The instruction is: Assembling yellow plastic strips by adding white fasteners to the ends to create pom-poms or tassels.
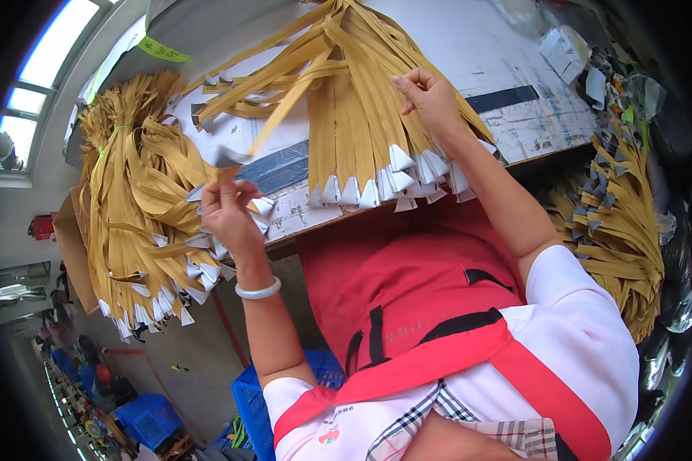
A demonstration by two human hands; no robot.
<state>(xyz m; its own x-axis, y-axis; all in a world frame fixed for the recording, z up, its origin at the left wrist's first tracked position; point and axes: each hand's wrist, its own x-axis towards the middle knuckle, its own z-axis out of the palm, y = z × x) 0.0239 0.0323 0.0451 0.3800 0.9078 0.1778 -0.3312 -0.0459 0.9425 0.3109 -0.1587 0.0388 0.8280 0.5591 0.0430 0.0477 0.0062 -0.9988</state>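
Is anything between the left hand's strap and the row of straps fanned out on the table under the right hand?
Nothing visible. The left hand holds one yellow strap lifted above the table; only bare tabletop lies between it and the fanned row of straps that the right hand presses.

You are pinching a matt, woven-looking mustard strap [281, 115] whose tip is shining grey like foil or glossy tape. At twelve o'clock the same cloth straps [361, 100] are lying on the counter [507, 69], its white painted top looking scuffed and worn. Your bangle [258, 290] is gleaming smooth and pale.
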